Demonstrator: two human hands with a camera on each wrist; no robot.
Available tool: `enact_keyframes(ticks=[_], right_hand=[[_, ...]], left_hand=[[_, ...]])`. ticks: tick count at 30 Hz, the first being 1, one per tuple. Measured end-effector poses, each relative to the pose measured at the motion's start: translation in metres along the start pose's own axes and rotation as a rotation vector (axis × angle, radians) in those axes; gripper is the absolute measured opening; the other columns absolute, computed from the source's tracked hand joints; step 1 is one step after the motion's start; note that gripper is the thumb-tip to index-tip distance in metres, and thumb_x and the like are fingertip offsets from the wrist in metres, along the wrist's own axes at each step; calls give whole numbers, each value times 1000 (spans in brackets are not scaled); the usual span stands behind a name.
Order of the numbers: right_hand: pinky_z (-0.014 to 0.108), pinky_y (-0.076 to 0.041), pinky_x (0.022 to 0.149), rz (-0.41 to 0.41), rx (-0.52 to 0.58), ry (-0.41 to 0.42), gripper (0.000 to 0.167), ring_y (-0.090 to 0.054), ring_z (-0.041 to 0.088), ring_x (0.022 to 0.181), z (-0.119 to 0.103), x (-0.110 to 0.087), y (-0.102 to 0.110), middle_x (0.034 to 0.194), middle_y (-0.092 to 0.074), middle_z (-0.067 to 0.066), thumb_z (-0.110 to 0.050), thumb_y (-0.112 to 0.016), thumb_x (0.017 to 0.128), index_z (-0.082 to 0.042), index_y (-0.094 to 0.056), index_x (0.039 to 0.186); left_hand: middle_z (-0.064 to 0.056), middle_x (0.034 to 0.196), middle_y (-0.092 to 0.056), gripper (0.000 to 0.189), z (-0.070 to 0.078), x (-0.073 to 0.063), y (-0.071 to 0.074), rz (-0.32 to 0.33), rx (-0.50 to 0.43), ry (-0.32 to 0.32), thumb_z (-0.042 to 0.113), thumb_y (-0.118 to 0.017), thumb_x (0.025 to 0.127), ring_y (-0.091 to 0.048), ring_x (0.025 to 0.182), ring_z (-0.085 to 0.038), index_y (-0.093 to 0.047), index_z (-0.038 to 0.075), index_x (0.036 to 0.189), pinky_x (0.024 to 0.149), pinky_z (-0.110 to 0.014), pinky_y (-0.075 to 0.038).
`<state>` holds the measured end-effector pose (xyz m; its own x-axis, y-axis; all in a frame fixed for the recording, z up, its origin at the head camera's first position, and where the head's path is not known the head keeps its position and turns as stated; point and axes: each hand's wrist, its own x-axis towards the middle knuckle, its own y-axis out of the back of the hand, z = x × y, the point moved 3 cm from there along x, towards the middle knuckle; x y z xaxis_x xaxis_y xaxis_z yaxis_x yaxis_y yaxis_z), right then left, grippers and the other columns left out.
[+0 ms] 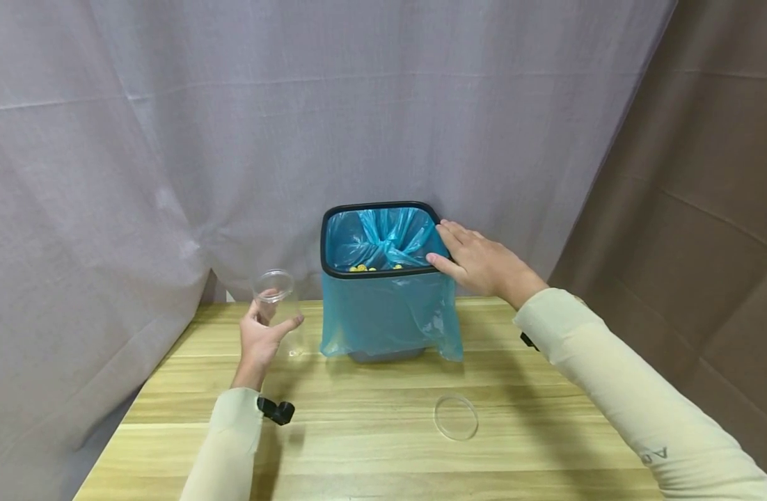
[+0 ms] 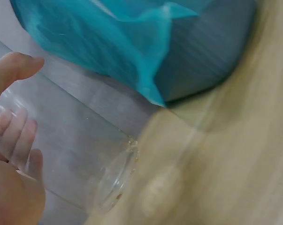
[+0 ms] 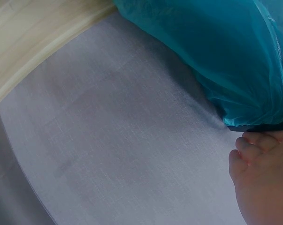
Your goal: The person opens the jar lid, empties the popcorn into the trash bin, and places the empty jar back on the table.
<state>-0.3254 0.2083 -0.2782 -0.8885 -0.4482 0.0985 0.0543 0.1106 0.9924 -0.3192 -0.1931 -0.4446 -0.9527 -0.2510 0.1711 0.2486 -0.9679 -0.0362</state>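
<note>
My left hand (image 1: pixel 260 339) grips a clear plastic cup (image 1: pixel 287 303) to the left of the bin, thumb on one side and fingers round the other. In the left wrist view the cup (image 2: pixel 80 136) looks see-through, with a few small brownish bits near its base. On the right, my right hand (image 1: pixel 486 266) rests with fairly straight fingers on the black rim (image 1: pixel 383 273) of a small bin. A blue plastic bag (image 1: pixel 390 313) lines the bin and hangs over its outside. Several small yellow pieces (image 1: pixel 361 268) show inside; the bin's floor is hidden.
A clear, thin round lid or ring (image 1: pixel 455 417) lies on the wooden table (image 1: pixel 371 459) in front of the bin. Grey curtains (image 1: pixel 246 125) hang right behind the bin, and a brownish curtain (image 1: pixel 690 229) is at the right. The table's left edge slants beside my left arm.
</note>
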Motion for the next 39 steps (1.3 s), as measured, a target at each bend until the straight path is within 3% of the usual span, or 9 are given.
enact_keyframes(ticks=[9, 13, 18, 21, 26, 30, 35, 39], right_hand=[[59, -19, 132, 4, 6, 8, 83, -16, 39, 164, 0, 0, 1, 177, -14, 18, -62, -29, 110, -4, -13, 169], [58, -19, 132, -1, 7, 6, 84, -15, 38, 165, 0, 0, 0, 178, -13, 17, -62, -28, 110, -5, -12, 169], [57, -19, 132, -4, 4, 5, 86, -15, 37, 165, -1, 0, 2, 178, -13, 17, -65, -26, 109, -5, -12, 169], [58, -19, 132, -2, 3, 6, 87, -15, 37, 165, -2, 1, 3, 178, -13, 17, -66, -26, 108, -5, -12, 169], [58, -18, 132, -18, 15, 2, 88, -13, 37, 165, -1, 0, 3, 178, -11, 17, -67, -25, 108, -5, -11, 169], [59, -16, 132, -37, 65, -18, 91, -11, 36, 166, 0, -2, 5, 179, -8, 15, -71, -25, 106, -8, -7, 170], [62, -15, 132, 1, 130, -32, 90, -13, 38, 165, 3, -9, 11, 179, -11, 15, -71, -25, 106, -10, -9, 170], [65, -16, 130, 50, 156, -84, 85, -16, 41, 164, 14, -20, 10, 178, -13, 14, -68, -25, 107, -13, -12, 171]], left_hand=[[-15, 152, -55, 72, -17, -9, -6, -8, -8, -7, -4, -87, 77, -44, 146, -30, -57, 8, 141, 130, -44, -27], [-18, 156, -52, 73, -28, -13, -4, -13, 19, 25, 0, -88, 77, -42, 149, -34, -56, 10, 142, 131, -48, -27], [-15, 152, -56, 72, -39, -15, -2, -27, -9, 5, -4, -87, 79, -44, 149, -28, -54, 7, 142, 131, -43, -27], [-12, 152, -56, 75, -41, -16, 0, -47, 20, -16, 1, -89, 79, -44, 150, -25, -52, 9, 143, 132, -42, -26], [-13, 157, -52, 96, -41, -18, 8, -106, 168, 9, 21, -95, 76, -45, 149, -36, -41, 21, 156, 127, -56, -31], [-17, 166, -41, 114, -37, -21, 19, -177, 371, 11, 40, -95, 76, -35, 155, -42, -26, 22, 165, 126, -67, -27], [-24, 169, -32, 116, -25, -25, 34, -248, 669, -77, 56, -84, 83, -28, 157, -48, -16, 15, 169, 123, -74, -24], [-28, 169, -30, 109, -15, -31, 44, -274, 883, -200, 56, -73, 91, -30, 155, -52, -16, 7, 169, 126, -71, -19]])
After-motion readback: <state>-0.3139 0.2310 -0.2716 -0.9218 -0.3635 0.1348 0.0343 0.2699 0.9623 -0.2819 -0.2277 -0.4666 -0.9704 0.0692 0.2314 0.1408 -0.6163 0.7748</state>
